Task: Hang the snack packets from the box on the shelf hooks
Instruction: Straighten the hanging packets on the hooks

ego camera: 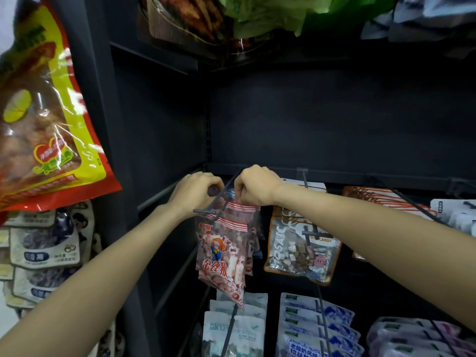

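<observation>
Left hand: the left hand [194,190] is seen from the back, raised to the dark shelf hook [221,199]. Its fingers are curled tightly around the hook rod, close to the top edge of the candy packet. Whether the fingertips also touch the packet cannot be told, as they are hidden behind the hand.

Right hand: the right hand [253,186] is held just beside the left one, on the other side of the hook. Its fingers are bent down and closed, and the top edge of the red-and-white striped packet [224,253] is pinched between them. No open gap is seen between the fingers.

Striped packet: it hangs down below both hands, with its upper edge at the hook rod. A cartoon figure and red letters are printed on the front. More packets of the same kind are seen just behind it on the same hook.

Hook: its front end with the short crossbar stands out in front of the packet.

Neighbour packet: an orange-edged candy packet [302,243] hangs on the next hook, to the right.

Lower row: white and blue packets [316,328] hang below.

Left side: a large red and yellow bag [43,117] hangs near the camera.
</observation>
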The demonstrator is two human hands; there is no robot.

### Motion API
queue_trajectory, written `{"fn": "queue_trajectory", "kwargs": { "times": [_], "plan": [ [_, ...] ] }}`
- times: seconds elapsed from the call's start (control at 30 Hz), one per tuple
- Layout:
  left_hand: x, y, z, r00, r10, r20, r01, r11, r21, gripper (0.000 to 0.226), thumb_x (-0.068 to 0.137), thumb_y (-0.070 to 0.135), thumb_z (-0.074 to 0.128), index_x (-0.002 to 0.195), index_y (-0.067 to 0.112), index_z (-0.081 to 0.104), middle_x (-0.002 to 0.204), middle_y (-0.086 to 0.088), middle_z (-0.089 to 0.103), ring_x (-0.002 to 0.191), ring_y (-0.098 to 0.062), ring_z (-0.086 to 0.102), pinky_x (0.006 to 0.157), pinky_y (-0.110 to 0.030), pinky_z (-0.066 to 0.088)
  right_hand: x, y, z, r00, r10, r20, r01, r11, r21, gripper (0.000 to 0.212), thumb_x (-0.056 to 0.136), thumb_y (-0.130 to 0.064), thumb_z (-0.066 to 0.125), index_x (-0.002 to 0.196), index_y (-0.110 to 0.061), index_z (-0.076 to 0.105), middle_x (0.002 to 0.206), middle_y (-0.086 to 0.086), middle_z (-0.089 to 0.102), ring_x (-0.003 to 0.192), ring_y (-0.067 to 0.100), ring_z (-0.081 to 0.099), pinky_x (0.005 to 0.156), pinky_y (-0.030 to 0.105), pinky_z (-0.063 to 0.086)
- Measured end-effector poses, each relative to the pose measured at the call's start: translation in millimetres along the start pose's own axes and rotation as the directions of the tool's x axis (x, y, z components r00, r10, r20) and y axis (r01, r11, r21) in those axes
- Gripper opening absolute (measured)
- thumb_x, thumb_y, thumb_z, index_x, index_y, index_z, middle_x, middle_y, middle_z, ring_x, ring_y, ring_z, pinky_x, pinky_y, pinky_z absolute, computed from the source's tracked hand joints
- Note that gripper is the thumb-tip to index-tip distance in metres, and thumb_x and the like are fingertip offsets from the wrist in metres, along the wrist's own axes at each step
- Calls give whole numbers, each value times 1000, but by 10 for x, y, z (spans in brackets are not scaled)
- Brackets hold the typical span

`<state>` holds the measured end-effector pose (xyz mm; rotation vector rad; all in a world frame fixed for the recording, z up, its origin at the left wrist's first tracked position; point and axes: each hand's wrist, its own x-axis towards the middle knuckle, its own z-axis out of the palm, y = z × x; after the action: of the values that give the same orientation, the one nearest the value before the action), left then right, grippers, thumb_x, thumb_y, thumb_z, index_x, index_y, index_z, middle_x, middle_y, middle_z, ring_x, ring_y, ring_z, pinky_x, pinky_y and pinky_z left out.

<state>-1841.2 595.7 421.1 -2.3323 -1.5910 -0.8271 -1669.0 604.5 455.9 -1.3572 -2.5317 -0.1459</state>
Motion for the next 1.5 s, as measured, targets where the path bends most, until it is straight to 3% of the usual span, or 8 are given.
{"fn": "queue_trajectory", "kwargs": {
  "times": [0.1,0.23,0.43,0.73,1.07,1.23,1.37,1.5],
  "plan": [
    [3,-71,-74,997,-5,82,10,998,-56,6,82,31,71,85,27,67,89,13,61,92,-11,55,79,-32,44,-3,22,-62,994,-26,103,11,990,140,15,77,-12,70,72,-25,68,67,-17,59,80,10,60,70,26,48],
    [-64,-77,-193,973,32,229,12,982,-188,12,83,25,71,79,35,66,85,17,68,85,3,62,78,-28,52,-2,73,-143,981,-42,191,-17,955,297,3,81,-21,73,80,-18,73,81,-8,68,81,6,60,77,21,49],
    [-153,-82,-197,975,21,223,35,970,-241,21,85,26,69,73,41,62,81,24,67,80,8,62,73,-20,50,79,211,-82,992,23,128,-18,999,-36,10,81,-28,73,88,-25,65,86,-8,60,92,17,60,80,29,49],
    [-122,-133,-130,976,-68,205,156,881,-447,20,95,37,50,105,30,67,99,9,70,82,-3,68,81,-33,55,85,132,10,998,-28,58,29,999,-28,18,77,-15,75,82,-23,60,77,-7,54,86,20,59,75,30,50],
    [38,-155,-65,993,-8,118,29,984,-177,15,78,24,76,93,22,73,97,6,60,76,-12,60,74,-39,54,15,141,-3,981,-58,185,-9,940,341,9,81,-8,72,83,-17,69,70,-13,59,70,3,55,74,19,47],
    [56,-183,-52,992,26,123,-22,999,-35,5,81,33,71,85,31,70,93,11,61,83,-11,54,75,-36,49,78,294,-89,992,-2,123,-23,979,203,9,84,-22,71,92,-18,72,78,-10,62,84,9,60,84,26,50],
    [100,-220,-19,994,35,108,-14,982,-188,11,90,24,61,95,21,71,107,10,63,103,-5,51,83,-18,38,120,292,-25,991,13,132,-18,999,32,10,82,-25,73,82,-26,63,75,-12,56,86,14,59,78,29,50],
    [124,-209,-9,989,45,139,-29,992,-120,17,95,25,54,101,19,68,106,7,64,100,-8,54,87,-29,43,140,226,45,994,-34,105,37,999,-19,14,84,-12,63,79,-24,59,72,-11,52,82,17,55,69,26,41]
  ]
}}
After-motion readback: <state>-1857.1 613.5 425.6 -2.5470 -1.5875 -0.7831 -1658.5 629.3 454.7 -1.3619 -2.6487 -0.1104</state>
